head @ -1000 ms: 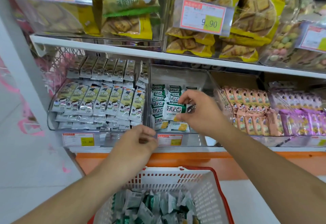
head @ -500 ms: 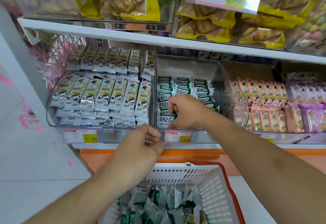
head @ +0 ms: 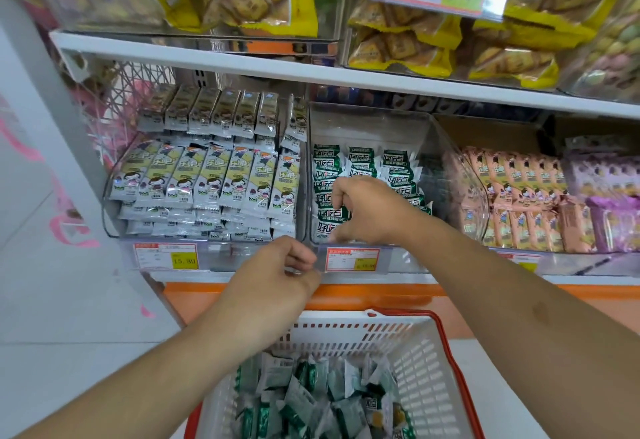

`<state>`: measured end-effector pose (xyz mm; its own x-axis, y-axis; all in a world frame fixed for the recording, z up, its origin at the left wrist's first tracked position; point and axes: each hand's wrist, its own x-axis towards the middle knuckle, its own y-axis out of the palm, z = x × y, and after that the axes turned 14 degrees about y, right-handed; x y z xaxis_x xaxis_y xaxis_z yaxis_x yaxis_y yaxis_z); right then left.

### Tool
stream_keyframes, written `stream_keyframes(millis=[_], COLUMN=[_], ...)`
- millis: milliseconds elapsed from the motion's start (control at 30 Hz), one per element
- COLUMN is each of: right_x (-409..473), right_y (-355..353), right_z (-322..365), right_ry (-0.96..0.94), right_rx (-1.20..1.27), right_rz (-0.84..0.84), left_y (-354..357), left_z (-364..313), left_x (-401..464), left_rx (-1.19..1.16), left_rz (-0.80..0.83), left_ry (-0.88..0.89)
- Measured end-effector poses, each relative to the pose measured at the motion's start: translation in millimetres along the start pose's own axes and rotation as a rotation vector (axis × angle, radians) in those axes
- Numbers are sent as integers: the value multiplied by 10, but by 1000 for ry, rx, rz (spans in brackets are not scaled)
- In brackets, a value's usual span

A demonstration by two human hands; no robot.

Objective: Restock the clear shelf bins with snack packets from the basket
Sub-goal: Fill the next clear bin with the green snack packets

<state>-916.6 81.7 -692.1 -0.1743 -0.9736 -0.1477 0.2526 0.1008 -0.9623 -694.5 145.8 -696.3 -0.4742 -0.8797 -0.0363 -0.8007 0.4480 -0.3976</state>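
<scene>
Both hands are up at the middle shelf. Right hand (head: 367, 210) reaches into the clear centre bin (head: 391, 120), fingers curled downward over the front row of green-and-white snack packets (head: 360, 158); I see the fingertips touching the near packets, but I cannot tell whether one is actually pinched. Left hand (head: 277, 272) sits lower, just in front of the shelf edge, fingers loosely curled with thumb and forefinger close together beside the orange price label (head: 351, 259); whether it holds anything I cannot tell. Directly below, nearest me, stands the white basket (head: 415, 362) with a red rim, holding a loose heap of more green packets (head: 311, 397). Left of the centre bin, a second bin (head: 114, 193) holds yellow-and-white packets; right of it, pink packets (head: 519, 196).
</scene>
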Motion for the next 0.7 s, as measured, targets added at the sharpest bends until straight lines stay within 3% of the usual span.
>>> stream_keyframes(millis=[133,300,367,467,600,700], right_x=[-205,-861,-1130,-1341,-1374,-1396], right_y=[-194,-283,-28,656,1697,2398], right_z=[90,234,257,278,203,184], right_ry=[-7,-217,-318,-360,-171,10], right_rx=[113,256,133,-173,-338,-284], right_rz=[-8,-90,12,308,616,685], left_y=[-75,-185,-212,-174,-6,141], left_z=[-18,102,325,828,1410,1705], left_x=[-22,-70,-111,-230,-427,-512], left_rx=[10,171,342,586,622,499], left_rz=[44,111,166,239,187,247], left_ry=[-31,-65,-74,-141,-432,-599])
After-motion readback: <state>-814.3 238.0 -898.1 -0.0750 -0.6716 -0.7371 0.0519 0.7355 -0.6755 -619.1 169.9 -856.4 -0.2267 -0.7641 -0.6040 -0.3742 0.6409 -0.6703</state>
